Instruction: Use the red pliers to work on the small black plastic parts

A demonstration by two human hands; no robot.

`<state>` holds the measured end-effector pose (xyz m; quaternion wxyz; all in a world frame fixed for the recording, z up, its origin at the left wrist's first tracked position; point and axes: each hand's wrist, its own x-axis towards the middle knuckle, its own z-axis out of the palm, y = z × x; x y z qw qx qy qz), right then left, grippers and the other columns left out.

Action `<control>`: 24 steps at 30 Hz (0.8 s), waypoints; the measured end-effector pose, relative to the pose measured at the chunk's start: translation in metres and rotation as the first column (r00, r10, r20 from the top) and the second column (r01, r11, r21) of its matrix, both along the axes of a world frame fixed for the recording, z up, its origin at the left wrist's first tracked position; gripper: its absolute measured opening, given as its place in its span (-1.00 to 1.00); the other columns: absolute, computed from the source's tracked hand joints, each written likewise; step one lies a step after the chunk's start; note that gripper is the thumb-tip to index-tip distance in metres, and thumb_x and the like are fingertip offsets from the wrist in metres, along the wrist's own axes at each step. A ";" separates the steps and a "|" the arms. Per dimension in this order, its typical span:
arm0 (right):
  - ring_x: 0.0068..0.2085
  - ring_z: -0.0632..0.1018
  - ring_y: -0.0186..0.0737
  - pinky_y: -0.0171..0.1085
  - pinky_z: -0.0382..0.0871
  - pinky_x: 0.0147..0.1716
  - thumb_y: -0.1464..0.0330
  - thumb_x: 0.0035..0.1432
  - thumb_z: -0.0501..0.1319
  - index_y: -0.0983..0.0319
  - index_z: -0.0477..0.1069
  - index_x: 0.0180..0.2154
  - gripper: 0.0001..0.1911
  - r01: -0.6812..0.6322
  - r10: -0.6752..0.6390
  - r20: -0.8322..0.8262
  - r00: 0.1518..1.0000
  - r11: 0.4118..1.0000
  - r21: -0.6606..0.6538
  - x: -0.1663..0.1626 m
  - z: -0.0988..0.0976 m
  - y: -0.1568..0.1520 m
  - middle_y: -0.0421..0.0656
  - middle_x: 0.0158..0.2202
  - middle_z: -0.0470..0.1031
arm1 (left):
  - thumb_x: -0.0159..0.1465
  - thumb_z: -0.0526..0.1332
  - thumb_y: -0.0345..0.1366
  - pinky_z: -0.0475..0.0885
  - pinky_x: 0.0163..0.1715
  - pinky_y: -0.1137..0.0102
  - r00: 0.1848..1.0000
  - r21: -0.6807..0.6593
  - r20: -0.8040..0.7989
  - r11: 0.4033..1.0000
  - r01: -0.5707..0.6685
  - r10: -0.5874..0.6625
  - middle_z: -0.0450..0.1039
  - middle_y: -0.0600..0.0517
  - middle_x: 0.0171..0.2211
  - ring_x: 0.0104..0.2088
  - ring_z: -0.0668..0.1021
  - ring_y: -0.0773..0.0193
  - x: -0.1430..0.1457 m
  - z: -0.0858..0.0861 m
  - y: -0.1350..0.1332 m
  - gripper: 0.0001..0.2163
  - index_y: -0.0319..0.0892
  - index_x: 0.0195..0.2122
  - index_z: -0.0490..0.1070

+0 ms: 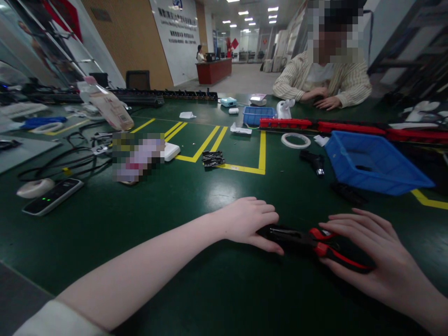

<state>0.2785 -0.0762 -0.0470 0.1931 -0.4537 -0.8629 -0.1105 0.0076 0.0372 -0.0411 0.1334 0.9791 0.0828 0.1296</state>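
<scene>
My right hand (374, 247) is closed around the red-and-black handles of a pair of pliers (345, 256). The jaws point left, toward a dark, glossy black piece (285, 234) just above the green table. My left hand (250, 219) grips the left end of that piece between thumb and fingers. Where the jaws meet the black piece is too dark to make out. Farther forward, a small pile of black clips (213, 159) lies beside the yellow tape.
A blue bin (380, 163) stands at right, near a black handheld tool (313, 162). A tape roll (296, 140) and red strips (350, 128) lie behind. Left are cables (70, 154), a bottle (108, 105) and a phone (138, 161). A person (322, 79) sits opposite.
</scene>
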 end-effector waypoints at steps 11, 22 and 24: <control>-0.17 0.57 -0.01 0.11 0.34 -0.01 0.24 0.01 0.27 0.10 0.28 0.01 -0.51 -0.006 0.002 -0.085 0.996 0.999 -0.048 -0.002 0.001 -0.001 -0.14 -0.17 0.55 | 0.18 0.19 0.12 0.22 -0.43 0.41 1.000 -0.008 -0.009 1.000 -0.007 0.007 0.38 0.07 -0.38 -0.41 0.41 0.33 0.000 0.002 -0.001 -0.57 -0.23 -0.33 0.35; -0.18 0.55 -0.05 -0.02 0.43 -0.14 0.23 0.08 0.21 0.18 0.25 0.02 -0.54 -0.017 0.017 -0.013 1.000 1.000 -0.012 -0.004 0.001 0.000 -0.08 -0.19 0.54 | 0.17 0.20 0.13 0.21 -0.44 0.40 1.000 0.001 -0.004 1.000 -0.008 0.008 0.40 0.05 -0.36 -0.40 0.42 0.30 0.000 0.000 -0.001 -0.56 -0.22 -0.33 0.36; -0.17 0.53 -0.05 -0.04 0.44 -0.16 0.23 0.07 0.22 0.19 0.25 0.04 -0.52 -0.004 0.003 -0.034 0.999 1.000 -0.014 -0.004 0.001 -0.001 -0.07 -0.18 0.53 | 0.17 0.19 0.13 0.21 -0.44 0.40 1.000 -0.001 -0.004 1.000 -0.010 0.010 0.40 0.05 -0.35 -0.40 0.42 0.30 0.000 0.000 -0.001 -0.56 -0.22 -0.33 0.36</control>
